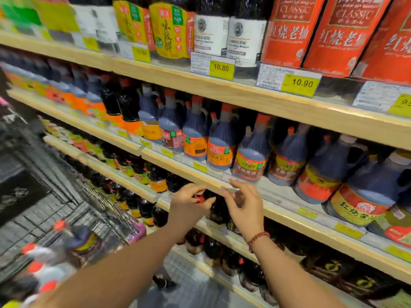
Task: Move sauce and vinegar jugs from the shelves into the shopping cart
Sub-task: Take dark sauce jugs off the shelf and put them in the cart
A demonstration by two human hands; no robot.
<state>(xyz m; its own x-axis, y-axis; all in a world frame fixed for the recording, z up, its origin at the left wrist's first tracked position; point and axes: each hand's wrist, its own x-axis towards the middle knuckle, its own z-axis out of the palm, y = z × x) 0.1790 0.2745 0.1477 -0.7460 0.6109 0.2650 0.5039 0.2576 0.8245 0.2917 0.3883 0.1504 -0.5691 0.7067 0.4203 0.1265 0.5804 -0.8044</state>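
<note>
Your left hand is pinching a red cap, its bottle hidden under the shelf edge; your right hand is hovering slack-fingered, blurred.

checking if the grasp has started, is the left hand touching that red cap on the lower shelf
Touching. The head view shows the left hand pinching the red cap between thumb and fingers, with no gap visible.

At one o'clock a red pouch reads "CLASSIC" above "红烧老抽". Its neighbour pouch at two o'clock repeats "CLASSIC". On the shelf edge below, one yellow price tag shows "10.80" and another tag shows "10.90". At eleven o'clock a yellow pouch reads "味极鲜". At four o'clock a jug label reads "红烧酱". The remaining labels are too blurred to read.
</note>
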